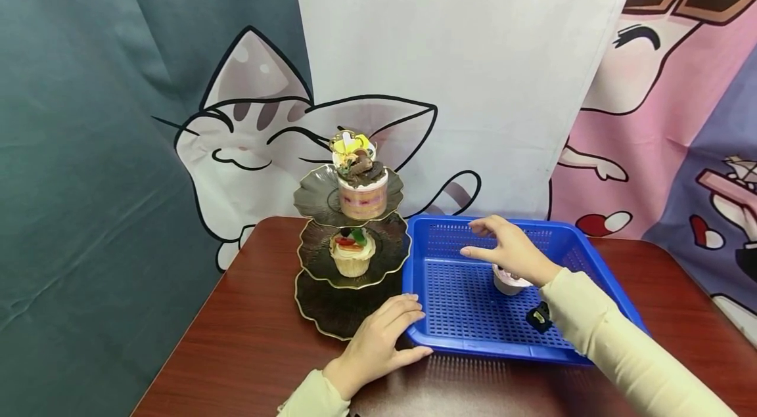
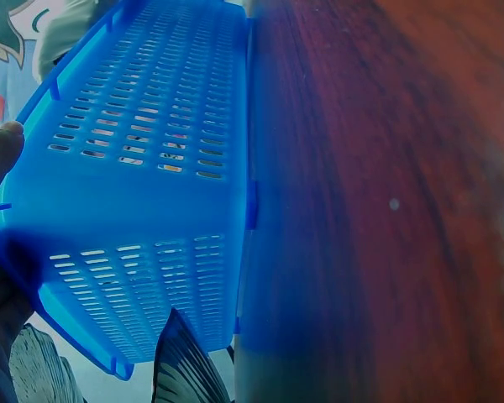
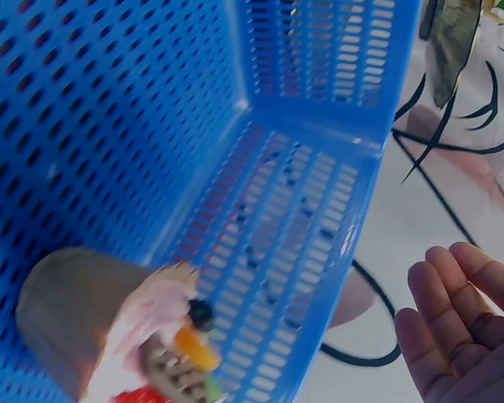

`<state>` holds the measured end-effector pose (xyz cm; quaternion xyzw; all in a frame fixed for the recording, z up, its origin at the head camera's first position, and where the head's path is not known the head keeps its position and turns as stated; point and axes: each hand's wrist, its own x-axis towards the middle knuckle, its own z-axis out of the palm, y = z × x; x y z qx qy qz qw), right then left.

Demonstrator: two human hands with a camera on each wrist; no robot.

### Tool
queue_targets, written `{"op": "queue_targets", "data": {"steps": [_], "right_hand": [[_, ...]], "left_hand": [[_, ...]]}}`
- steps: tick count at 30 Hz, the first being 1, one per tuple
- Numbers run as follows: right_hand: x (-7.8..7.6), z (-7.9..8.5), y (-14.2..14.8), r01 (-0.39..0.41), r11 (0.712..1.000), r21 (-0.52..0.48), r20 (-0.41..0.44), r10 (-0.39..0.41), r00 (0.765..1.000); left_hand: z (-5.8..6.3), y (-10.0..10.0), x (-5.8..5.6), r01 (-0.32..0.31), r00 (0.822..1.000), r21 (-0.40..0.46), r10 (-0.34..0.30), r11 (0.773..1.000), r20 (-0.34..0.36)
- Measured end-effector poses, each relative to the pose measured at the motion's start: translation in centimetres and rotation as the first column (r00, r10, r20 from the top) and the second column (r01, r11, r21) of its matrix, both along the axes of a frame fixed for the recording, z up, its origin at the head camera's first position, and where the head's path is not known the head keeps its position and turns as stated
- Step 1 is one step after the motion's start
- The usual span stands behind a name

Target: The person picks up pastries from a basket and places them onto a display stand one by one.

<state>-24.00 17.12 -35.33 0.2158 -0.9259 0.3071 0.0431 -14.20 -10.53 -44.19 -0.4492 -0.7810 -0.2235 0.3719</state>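
Note:
My right hand (image 1: 513, 250) hovers over the blue plastic basket (image 1: 455, 342), fingers and thumb spread with nothing between them. Below it, partly hidden by the hand, a cupcake (image 1: 508, 283) with pink cream stands on the basket floor. In the right wrist view this cupcake (image 3: 143, 344) shows berry, orange and biscuit toppings, while the right fingers (image 3: 454, 311) are beyond the basket's rim. At the basket's near left corner, my left hand (image 1: 381, 341) rests with relaxed fingers touching the rim. The left thumb (image 2: 2, 151) lies against that rim.
Left of the basket stands a dark three-tier tray (image 1: 313, 302) with gold edges. Its middle tier bears a fruit cupcake (image 1: 351, 253); the top has a layered dessert cup (image 1: 363, 197) before a yellow-topped one (image 1: 349, 141). A printed curtain (image 1: 473, 75) hangs behind the table (image 1: 225, 351).

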Motion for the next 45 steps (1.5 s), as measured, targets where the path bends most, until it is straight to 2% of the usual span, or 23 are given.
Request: {"op": "queue_targets", "data": {"steps": [11,20,33,40,45], "right_hand": [[-0.2,-0.9,2.1,0.019,1.000,0.015,-0.004,-0.019,1.000],[-0.6,-1.8,3.6,0.026,0.995,0.091,-0.021,-0.025,0.999],[-1.0,-2.8,6.1,0.078,0.984,0.160,0.028,-0.084,0.996],[-1.3,-3.3,6.7,0.042,0.977,0.210,-0.009,-0.041,0.999],[-1.4,-3.7,7.1,0.040,0.969,0.246,-0.008,-0.039,0.999]], "left_hand": [[0.1,0.0,-0.1,0.000,1.000,0.001,0.000,1.000,0.005],[-0.1,0.0,-0.1,0.005,1.000,0.006,-0.005,1.000,0.007],[-0.1,0.2,-0.1,0.009,1.000,0.004,-0.009,1.000,0.019],[-0.1,0.1,-0.1,0.007,1.000,0.025,-0.008,1.000,0.017],[-0.1,0.1,-0.1,0.012,1.000,0.026,-0.012,1.000,0.017]]}}
